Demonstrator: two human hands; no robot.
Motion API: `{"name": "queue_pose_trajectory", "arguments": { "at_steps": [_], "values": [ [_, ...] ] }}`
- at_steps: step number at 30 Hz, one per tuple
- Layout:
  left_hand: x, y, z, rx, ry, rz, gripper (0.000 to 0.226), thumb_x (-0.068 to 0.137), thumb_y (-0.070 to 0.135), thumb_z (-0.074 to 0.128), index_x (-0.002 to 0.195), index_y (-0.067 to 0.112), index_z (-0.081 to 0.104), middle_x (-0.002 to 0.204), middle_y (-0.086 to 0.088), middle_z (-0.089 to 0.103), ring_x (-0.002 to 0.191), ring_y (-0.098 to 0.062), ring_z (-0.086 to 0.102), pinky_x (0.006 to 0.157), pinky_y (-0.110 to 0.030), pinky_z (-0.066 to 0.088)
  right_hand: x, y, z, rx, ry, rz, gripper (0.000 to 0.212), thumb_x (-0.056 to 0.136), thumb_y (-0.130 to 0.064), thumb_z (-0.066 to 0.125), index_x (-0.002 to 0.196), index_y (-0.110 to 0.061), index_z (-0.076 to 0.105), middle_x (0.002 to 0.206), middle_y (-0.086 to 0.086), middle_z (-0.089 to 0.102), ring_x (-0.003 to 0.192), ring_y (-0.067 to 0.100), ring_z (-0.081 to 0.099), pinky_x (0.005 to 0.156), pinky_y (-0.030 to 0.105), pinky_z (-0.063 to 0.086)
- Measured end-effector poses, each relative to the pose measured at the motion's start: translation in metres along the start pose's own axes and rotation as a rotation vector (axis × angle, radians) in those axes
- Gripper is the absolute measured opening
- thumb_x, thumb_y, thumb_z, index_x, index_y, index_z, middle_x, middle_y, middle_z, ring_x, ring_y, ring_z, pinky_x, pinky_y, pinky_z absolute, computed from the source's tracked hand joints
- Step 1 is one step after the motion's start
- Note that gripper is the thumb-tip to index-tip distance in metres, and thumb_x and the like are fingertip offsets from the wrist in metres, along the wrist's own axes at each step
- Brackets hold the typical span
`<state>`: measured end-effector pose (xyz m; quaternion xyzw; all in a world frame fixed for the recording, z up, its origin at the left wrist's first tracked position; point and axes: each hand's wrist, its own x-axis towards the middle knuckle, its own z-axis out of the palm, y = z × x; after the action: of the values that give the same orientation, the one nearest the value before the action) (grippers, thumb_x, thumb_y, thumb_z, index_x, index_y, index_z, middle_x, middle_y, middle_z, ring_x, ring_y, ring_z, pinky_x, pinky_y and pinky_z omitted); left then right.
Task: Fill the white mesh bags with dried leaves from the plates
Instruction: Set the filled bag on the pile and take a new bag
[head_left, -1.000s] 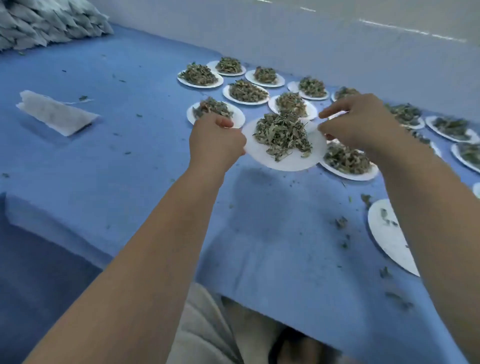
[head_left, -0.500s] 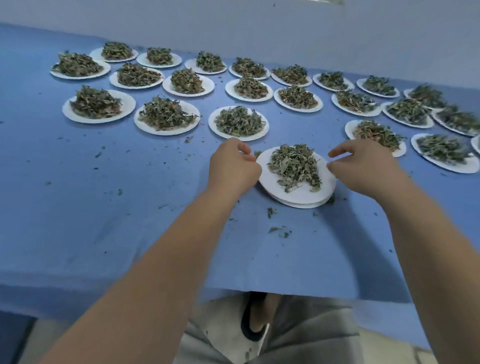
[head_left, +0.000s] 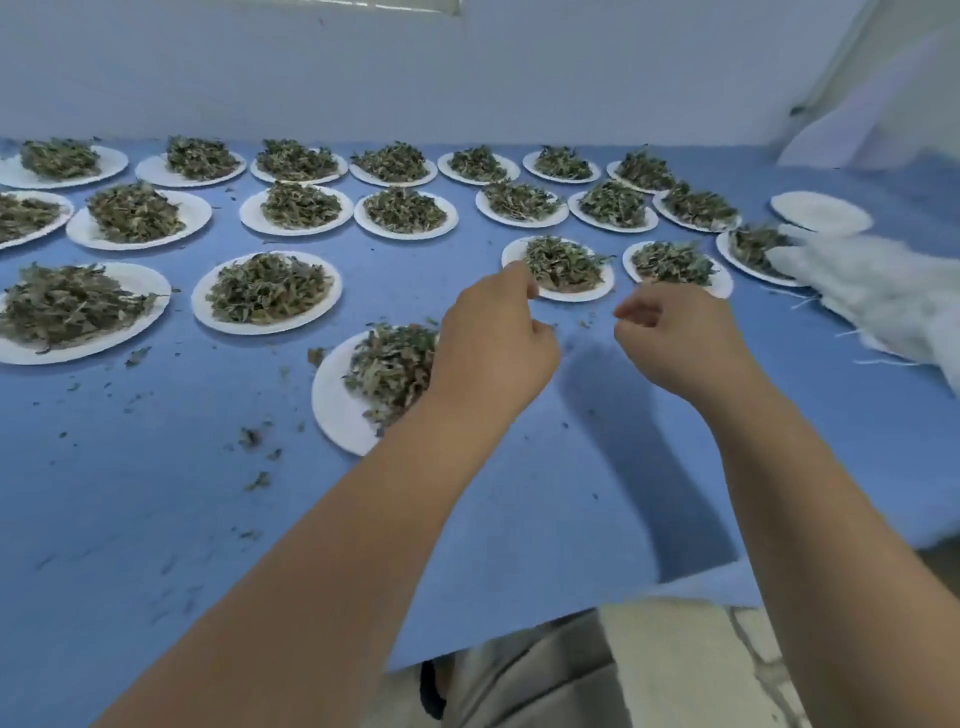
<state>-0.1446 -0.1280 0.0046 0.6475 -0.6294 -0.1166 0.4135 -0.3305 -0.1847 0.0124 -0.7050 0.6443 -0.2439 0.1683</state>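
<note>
Plates of dried leaves (head_left: 267, 293), white, in rows across the blue table (head_left: 156, 493), starting at your far left. Nearest plate (head_left: 332, 410), heaped, its right edge hidden behind your left hand (head_left: 488, 353): fingers loosely curled, nothing seen in them. Right hand (head_left: 680, 345), just beside it, over bare cloth: fingers likewise loosely curled, holding nothing. Empty plate (head_left: 821, 212), far right. White mesh bags (head_left: 883, 299), piled at the right edge, apart from both your hands.

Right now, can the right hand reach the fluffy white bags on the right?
Probably yes. The right hand looks empty, and only bare blue cloth lies between it and the white mesh bags. Nothing stands in that gap.
</note>
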Motion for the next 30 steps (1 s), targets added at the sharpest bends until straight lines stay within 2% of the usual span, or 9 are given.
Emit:
{"name": "queue_pose_trajectory", "arguments": {
  "at_steps": [4,7,12,14,20,23,24,26,30],
  "values": [
    [0.011,0.050,0.075,-0.083,-0.190,-0.003,0.033,0.084,0.014,0.056,0.117,0.020,0.060,0.108,0.000,0.065,0.099,-0.024,0.060,0.080,-0.043,0.055,0.008,0.087,-0.029,-0.121,0.127,0.166,0.027,0.088,-0.024,0.058,0.111,-0.028,0.070,0.107,-0.002,0.069,0.090,0.015,0.062,0.075,0.025,0.040],
    [0.020,0.082,0.126,-0.173,-0.314,-0.008,0.037,0.083,0.012,0.055,0.119,0.019,0.064,0.112,-0.002,0.067,0.108,-0.024,0.060,0.086,-0.040,0.054,0.016,0.145,-0.048,-0.202,0.164,0.251,0.032,0.088,-0.017,0.056,0.116,-0.023,0.071,0.120,0.007,0.067,0.113,0.029,0.059,0.083,0.031,0.040],
    [0.027,0.112,0.191,-0.273,-0.385,-0.032,0.031,0.082,0.011,0.051,0.108,0.022,0.065,0.103,0.003,0.067,0.092,-0.022,0.064,0.070,-0.036,0.057,0.039,0.212,-0.073,-0.392,0.221,0.377,0.039,0.092,-0.018,0.048,0.122,-0.023,0.072,0.141,0.013,0.051,0.127,0.041,0.048,0.101,0.045,0.046],
    [0.027,0.114,0.207,-0.282,-0.384,-0.004,0.030,0.082,0.010,0.049,0.106,0.021,0.064,0.100,0.004,0.066,0.087,-0.024,0.064,0.067,-0.036,0.056,0.049,0.229,-0.080,-0.503,0.246,0.419,0.038,0.095,-0.023,0.045,0.125,-0.025,0.069,0.144,0.012,0.046,0.126,0.042,0.043,0.100,0.047,0.042],
    [0.033,0.108,0.232,-0.252,-0.340,0.022,0.025,0.080,0.011,0.049,0.097,0.023,0.063,0.089,0.007,0.066,0.075,-0.021,0.064,0.060,-0.034,0.056,0.068,0.250,-0.081,-0.548,0.281,0.420,0.030,0.093,-0.015,0.042,0.106,-0.008,0.068,0.114,0.017,0.064,0.114,0.039,0.048,0.089,0.044,0.043],
    [0.035,0.106,0.235,-0.265,-0.327,0.021,0.024,0.080,0.011,0.049,0.094,0.024,0.063,0.088,0.010,0.066,0.075,-0.016,0.062,0.059,-0.032,0.055,0.069,0.251,-0.079,-0.434,0.400,0.289,0.021,0.084,-0.002,0.047,0.070,-0.012,0.060,0.082,0.019,0.060,0.098,0.044,0.055,0.068,0.040,0.038],
    [0.035,0.106,0.235,-0.270,-0.327,0.021,0.024,0.079,0.011,0.049,0.093,0.025,0.063,0.088,0.011,0.067,0.076,-0.015,0.062,0.058,-0.031,0.054,0.068,0.253,-0.080,-0.404,0.437,0.255,0.021,0.081,0.000,0.048,0.069,-0.010,0.062,0.078,0.019,0.062,0.094,0.045,0.057,0.066,0.040,0.039],
    [0.035,0.105,0.235,-0.286,-0.332,0.003,0.025,0.079,0.011,0.049,0.093,0.026,0.063,0.088,0.011,0.066,0.074,-0.013,0.062,0.055,-0.028,0.053,0.070,0.255,-0.080,-0.402,0.473,0.256,0.022,0.081,-0.001,0.051,0.086,-0.005,0.072,0.085,0.020,0.068,0.093,0.045,0.058,0.070,0.041,0.045],
    [0.035,0.105,0.235,-0.295,-0.354,-0.019,0.027,0.079,0.012,0.049,0.094,0.029,0.063,0.088,0.011,0.065,0.073,-0.013,0.062,0.054,-0.026,0.051,0.079,0.263,-0.084,-0.364,0.446,0.365,0.014,0.086,-0.008,0.051,0.077,-0.002,0.059,0.075,0.019,0.060,0.077,0.037,0.051,0.061,0.036,0.036]
  ]
}}
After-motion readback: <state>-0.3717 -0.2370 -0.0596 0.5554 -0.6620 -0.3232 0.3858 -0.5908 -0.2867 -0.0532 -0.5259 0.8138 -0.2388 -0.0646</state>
